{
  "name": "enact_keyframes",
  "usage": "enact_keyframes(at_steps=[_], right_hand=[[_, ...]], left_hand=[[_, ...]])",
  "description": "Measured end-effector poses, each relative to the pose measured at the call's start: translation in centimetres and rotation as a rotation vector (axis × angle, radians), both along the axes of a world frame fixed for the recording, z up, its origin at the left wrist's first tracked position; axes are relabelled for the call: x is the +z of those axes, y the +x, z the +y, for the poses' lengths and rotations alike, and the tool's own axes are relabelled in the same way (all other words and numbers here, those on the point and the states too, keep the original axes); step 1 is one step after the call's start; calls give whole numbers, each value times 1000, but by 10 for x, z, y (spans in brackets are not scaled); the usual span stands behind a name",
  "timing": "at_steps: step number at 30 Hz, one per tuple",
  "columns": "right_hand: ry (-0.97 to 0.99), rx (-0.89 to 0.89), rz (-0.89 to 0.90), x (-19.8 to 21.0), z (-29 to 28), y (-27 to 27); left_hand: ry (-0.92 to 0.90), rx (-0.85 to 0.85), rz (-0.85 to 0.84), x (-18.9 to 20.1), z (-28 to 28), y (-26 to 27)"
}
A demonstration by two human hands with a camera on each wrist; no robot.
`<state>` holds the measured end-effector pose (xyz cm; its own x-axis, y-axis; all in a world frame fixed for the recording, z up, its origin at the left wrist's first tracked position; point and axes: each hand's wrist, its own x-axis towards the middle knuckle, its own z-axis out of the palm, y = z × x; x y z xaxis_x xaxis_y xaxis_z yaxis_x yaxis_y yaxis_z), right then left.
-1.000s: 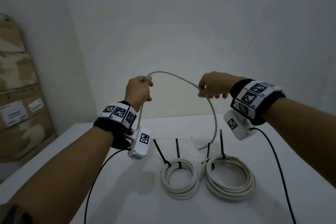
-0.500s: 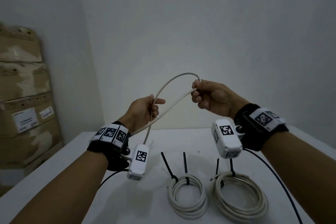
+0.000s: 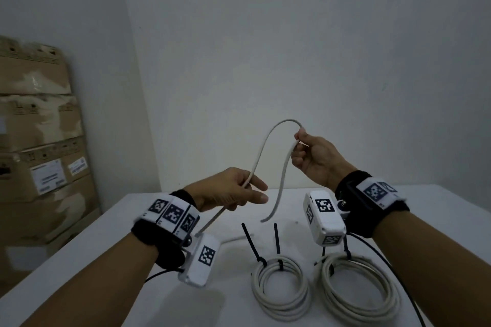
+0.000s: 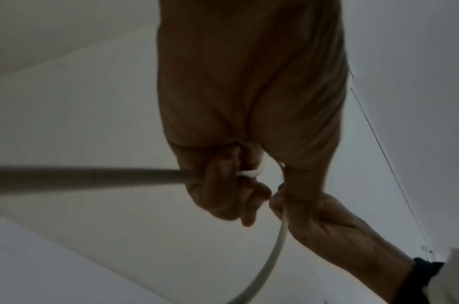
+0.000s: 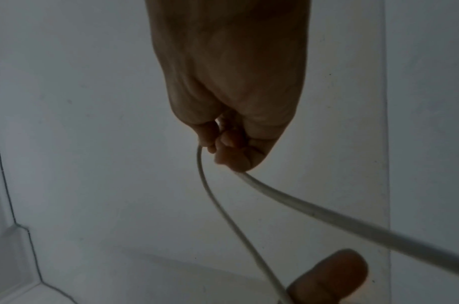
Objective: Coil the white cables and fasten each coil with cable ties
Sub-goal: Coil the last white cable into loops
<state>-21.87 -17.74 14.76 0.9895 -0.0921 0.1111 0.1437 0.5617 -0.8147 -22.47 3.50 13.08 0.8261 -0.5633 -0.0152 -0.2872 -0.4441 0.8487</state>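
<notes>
Head view: the right hand point(image 3: 316, 159) pinches the white cable point(image 3: 261, 148) at the top of an arch; the left hand point(image 3: 228, 190) holds it lower, at eight o'clock from there, some fingers straight. It looks light and springy, best held near the bend. Two tied coils point(image 3: 280, 289) lie on the table point(image 3: 438, 220).

Left wrist: fingers point(image 4: 220, 185) curl round the cable.

Right wrist: fingertips point(image 5: 231, 144) pinch it. No containers show.
</notes>
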Motion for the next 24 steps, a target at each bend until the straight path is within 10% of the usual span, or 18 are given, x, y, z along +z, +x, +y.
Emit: enact_keyframes(at_steps=[11,17,24], right_hand=[[-247,54,-215,20,16,-13],[-307,207,-276,27,23,-23],[-867,-91,-223,-7,38,-61]], left_hand=[[-311,64,40,-8,-25,-3],[-119,141,-86,-9,-39,-8],[-477,272,-39,-2,-32,-1]])
